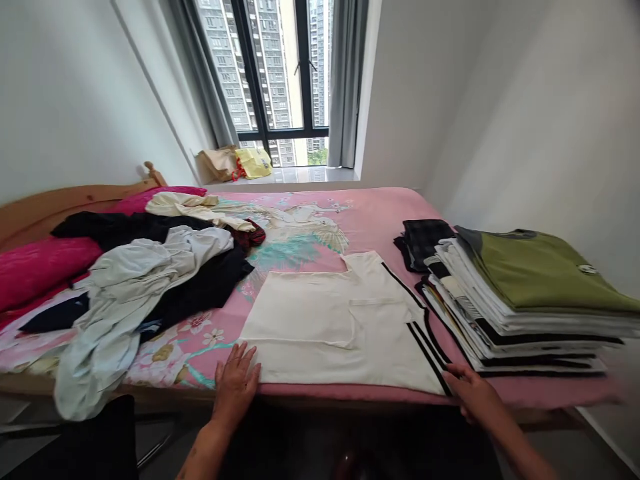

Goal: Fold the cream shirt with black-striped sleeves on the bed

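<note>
A cream shirt [310, 320] with black stripes along its right edge lies spread on the near side of the bed, its upper layer partly folded over. My left hand [237, 380] rests at the shirt's near left corner, fingers stretched out and the fingertips on or beside the cloth. At the near right corner, by the black stripes, my right hand [473, 393] has its thumb and fingers closed on the shirt's edge.
Right of the shirt stands a tall stack of folded clothes [505, 320] topped by a green garment [545, 270], with dark checked cloth [425, 240] behind. A loose heap of clothes [150, 273] lies left, hanging over the bed's [380, 213] front edge. Bags [253, 162] sit by the window.
</note>
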### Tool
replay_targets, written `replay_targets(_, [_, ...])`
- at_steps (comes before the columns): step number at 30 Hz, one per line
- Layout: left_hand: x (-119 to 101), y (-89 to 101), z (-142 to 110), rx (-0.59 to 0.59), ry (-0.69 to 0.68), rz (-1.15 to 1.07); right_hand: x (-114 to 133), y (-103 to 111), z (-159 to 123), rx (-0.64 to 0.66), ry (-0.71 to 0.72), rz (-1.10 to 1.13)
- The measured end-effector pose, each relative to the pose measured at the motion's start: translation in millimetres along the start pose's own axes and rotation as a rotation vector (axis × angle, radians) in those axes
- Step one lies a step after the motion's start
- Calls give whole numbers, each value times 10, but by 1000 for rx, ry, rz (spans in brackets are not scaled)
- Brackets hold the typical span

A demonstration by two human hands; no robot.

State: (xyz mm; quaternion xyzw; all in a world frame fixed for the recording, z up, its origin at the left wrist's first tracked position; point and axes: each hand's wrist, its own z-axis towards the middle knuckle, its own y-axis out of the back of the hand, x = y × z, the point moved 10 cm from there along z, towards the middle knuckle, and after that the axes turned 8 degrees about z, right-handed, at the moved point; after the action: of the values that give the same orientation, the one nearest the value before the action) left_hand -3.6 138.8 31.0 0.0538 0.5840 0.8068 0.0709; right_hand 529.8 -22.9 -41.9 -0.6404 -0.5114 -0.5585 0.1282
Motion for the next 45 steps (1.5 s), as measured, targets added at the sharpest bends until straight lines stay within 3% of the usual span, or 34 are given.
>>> replay_targets(3, [-157,-15,82,6,-50,-32,26,-66,-44,55,-63,123])
replay_targets(6, [-460,-17,114,0,-145,-78,80,-42,-43,40,-71,154])
replay_targets(10, [-1172,53,58,-48,-366,-147,118,-24,-14,48,-80,133])
replay_targets(15, [-2211,106,-84,10,-696,-234,92,28,17,21,-66,135])
replay_targets(17, [-2468,111,-94,29,-764,-244,79,52,11,10,-56,133])
replay_targets(19, [-2575,88,-67,36,-771,-235,63,74,-2,0,-57,125])
replay_targets(24, [-2529,-43,-47,77,-764,-185,52,65,-6,-6,-53,114])
replay_targets(28, [-2417,-18,48,35,-700,-167,54,45,0,-8,-66,135])
replay_targets(33, [-1947,-81,231,10,-505,-92,40,87,-53,-27,-78,178])
replay_targets(37, [-1458,-195,174,31,-416,-35,11,76,-73,-18,-87,193])
replay_targets(39, [-1328,-174,115,21,-407,-34,1,46,-69,-3,-80,211])
replay_targets(41, [-1340,-108,43,18,-455,-54,-19,10,-69,21,-69,236])
replay_targets(45, [-1590,18,-119,78,-605,-119,-106,15,-85,23,-60,218])
